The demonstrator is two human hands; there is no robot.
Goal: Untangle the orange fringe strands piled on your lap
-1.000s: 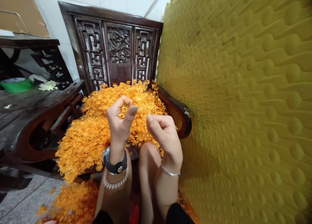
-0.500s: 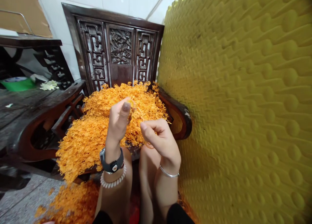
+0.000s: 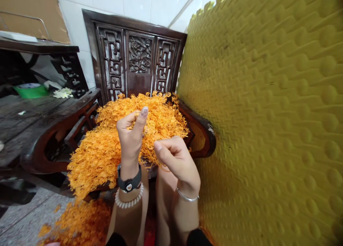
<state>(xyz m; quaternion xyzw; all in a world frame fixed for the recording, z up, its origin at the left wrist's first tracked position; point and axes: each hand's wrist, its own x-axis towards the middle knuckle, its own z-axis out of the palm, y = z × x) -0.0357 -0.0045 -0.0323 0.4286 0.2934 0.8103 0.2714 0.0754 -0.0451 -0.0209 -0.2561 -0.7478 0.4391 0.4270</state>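
A large heap of thin, curly orange pieces, plastic-looking, covers the seat of a dark carved wooden chair. In front of the heap, my left hand is closed with the thumb up, pinching a small orange piece whose outline blends into the pile behind. My right hand, a little lower and to the right, pinches thumb against forefinger on a thin orange strand, part of which shows below the fingers. The hands are a short way apart. Whether one strand joins them I cannot tell.
More orange pieces lie on the floor at lower left. A tall yellow foam mat stands close on the right. On the dark wooden furniture at left are a green tape roll and a white flower.
The view has shifted slightly left, so the scene sits further right. My left thumb has straightened upward over the fingers. My right hand keeps its pinch.
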